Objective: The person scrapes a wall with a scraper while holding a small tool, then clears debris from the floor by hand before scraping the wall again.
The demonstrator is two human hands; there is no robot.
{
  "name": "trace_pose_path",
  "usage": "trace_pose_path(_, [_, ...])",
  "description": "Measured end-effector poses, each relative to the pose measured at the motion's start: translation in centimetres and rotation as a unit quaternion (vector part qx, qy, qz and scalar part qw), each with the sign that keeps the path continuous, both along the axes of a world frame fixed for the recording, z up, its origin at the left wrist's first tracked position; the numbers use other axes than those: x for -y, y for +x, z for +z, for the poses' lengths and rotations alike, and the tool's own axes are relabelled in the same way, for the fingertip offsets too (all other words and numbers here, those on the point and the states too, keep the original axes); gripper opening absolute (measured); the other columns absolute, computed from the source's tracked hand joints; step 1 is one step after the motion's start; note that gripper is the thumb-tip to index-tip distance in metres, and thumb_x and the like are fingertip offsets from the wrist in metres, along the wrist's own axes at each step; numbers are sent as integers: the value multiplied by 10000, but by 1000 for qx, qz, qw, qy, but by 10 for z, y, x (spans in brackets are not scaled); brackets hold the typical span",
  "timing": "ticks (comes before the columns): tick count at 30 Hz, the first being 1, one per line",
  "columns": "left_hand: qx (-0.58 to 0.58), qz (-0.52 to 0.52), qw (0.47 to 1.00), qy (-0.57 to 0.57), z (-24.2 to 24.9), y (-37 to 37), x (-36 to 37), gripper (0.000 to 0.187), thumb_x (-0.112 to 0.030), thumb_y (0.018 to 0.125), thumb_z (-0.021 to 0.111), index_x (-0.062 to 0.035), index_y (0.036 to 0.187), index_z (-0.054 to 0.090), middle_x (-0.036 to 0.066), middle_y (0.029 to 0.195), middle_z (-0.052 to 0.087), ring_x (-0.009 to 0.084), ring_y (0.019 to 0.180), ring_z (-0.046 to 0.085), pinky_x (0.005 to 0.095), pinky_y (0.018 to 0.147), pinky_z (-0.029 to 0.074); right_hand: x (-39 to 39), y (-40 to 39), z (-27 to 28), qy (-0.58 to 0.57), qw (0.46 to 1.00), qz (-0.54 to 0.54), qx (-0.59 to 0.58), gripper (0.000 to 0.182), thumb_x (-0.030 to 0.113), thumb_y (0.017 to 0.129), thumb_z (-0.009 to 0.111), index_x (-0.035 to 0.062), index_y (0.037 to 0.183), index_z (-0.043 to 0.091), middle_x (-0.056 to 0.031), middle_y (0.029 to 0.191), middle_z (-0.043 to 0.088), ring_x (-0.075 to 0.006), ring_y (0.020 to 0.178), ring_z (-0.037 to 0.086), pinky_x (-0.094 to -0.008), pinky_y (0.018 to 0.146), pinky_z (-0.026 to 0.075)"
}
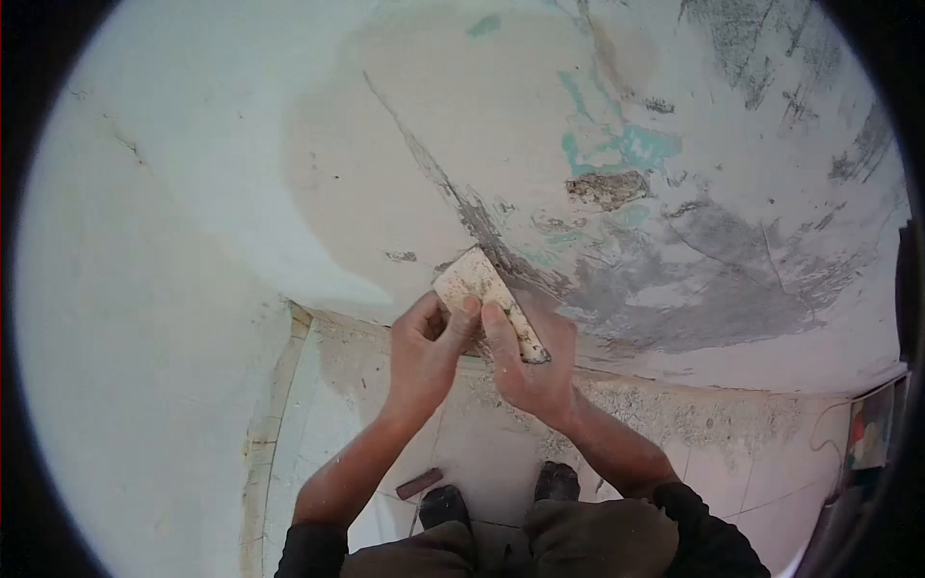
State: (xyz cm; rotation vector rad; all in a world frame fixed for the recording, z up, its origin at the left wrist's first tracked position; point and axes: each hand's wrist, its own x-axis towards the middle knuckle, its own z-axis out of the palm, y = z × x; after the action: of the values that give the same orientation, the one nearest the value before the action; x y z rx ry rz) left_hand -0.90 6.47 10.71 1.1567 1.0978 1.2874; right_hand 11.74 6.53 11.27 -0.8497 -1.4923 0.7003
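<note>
Together, left hand [422, 349] and right hand [536, 381] gripping speckled slab [476, 275] at scuffed wall [718, 270], multicoloured panel [869, 435], any lettering unreadable

Open air flanks both hands [420, 358]; the wall [361, 164] (patched, rough) blocks the way ahead.

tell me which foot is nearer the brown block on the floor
The left foot: the brown block lies close beside it, while the right foot is clearly farther off.

A reddish-brown block [419, 484] on the dusty tiled floor [713, 472]
</note>
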Motion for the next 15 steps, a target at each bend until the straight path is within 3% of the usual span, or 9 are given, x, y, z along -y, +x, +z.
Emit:
trace_pose_path(2, [-61, 1, 998, 8, 3, -5, 0, 291, -278, 937, 559, 11, 967, 583, 7, 798, 589, 63, 699, 527, 227, 615, 434, 0, 1, -1, 5, 1000, -4, 1, 149, 75, 898, 535, -47, 938, 610, -96, 736, 598, -113, 637, 531, -264, 558, 429])
trace_pose_path(5, [-33, 32, 999, 24, -2, 1, 0, 273, -260, 935, 561, 11, 949, 591, 9, 790, 596, 62, 699, 528, 237, 618, 445, 1, -1, -2, -37, 999, 3, 4, 138, 68, 896, 535, -46, 923, 608, -92, 727, 594, -108, 629, 524, -272, 550, 424])
trace_pose_path(11, [-41, 118, 991, 52, -1, 6, -8, 236, -226, 901, 618, 9, 891, 600, -31, 685, 536, 22, 609, 453, 193, 520, 372, -14, -9, -6, 73, 997, -32, -24, 128, 76, 896, 547, -37, 874, 601, -77, 679, 567, -96, 600, 487, -273, 529, 403])
trace_pose_path(13, [-31, 131, 989, 61, 10, 4, -10, 229, -211, 891, 623, 12, 845, 597, -34, 651, 524, 22, 590, 437, 203, 500, 357, -15, -8, 16, -10, 1000, -2, 2, 141, 64, 877, 563, -45, 945, 620, -139, 725, 607, -121, 628, 573, -265, 571, 458])
trace_pose_path(15, [-51, 143, 986, 75, 17, 1, -10, 272, -229, 871, 648, 8, 753, 582, -42, 608, 491, 23, 563, 405, 210, 478, 335, -8, -12, 15, -13, 1000, 7, -16, 143, 68, 880, 564, -42, 950, 622, -119, 720, 613, -93, 648, 556, -255, 580, 457])
